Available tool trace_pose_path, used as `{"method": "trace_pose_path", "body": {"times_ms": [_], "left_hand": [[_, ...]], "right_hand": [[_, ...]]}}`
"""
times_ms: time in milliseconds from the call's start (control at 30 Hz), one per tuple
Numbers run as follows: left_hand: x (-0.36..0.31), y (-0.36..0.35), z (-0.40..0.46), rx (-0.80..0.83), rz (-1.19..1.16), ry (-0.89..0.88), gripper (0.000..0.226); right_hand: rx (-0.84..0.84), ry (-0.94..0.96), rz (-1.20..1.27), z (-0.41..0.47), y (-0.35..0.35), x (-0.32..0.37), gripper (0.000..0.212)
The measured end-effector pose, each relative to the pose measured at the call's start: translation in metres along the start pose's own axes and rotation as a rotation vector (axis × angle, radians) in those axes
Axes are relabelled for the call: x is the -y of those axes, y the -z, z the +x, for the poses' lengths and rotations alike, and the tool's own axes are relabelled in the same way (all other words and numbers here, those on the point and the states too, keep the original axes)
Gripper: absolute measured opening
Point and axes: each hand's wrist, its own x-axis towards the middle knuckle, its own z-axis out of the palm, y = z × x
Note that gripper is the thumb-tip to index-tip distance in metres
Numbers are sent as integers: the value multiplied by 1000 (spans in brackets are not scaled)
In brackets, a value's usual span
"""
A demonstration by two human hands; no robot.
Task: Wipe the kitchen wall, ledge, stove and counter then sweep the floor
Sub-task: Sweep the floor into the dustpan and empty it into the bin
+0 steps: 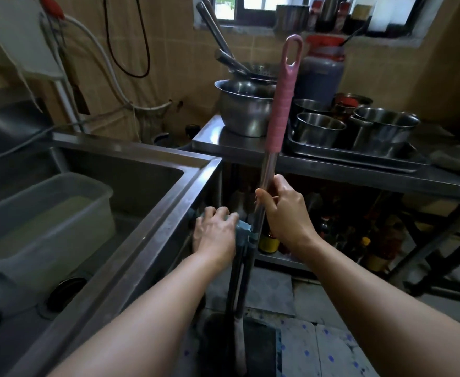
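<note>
A long pole with a metal shaft and a pink wrapped grip ending in a loop stands nearly upright in front of me. My right hand grips the metal shaft just below the pink part. Lower down, my left hand holds a blue plastic piece clipped to the shaft, beside the sink's outer corner. The pole's lower end reaches a dark mat on the floor; its head is hidden.
A steel sink on the left holds a clear tub of cloudy water. A steel counter ahead carries a large bowl, pots on a tray and a red-lidded jar. Bottles crowd the shelf below.
</note>
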Motion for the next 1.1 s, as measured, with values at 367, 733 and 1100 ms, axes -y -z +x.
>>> {"method": "trace_pose_path", "body": {"times_ms": [367, 733, 1100], "left_hand": [[-34, -10, 1, 84, -97, -36, 24], [-72, -19, -7, 105, -39, -42, 31], [-73, -21, -6, 100, -66, -31, 29]], "right_hand": [[-83, 46, -100, 4, 20, -27, 13], [-181, 28, -102, -5, 51, -46, 12], [-197, -5, -154, 4, 52, -50, 16]]}}
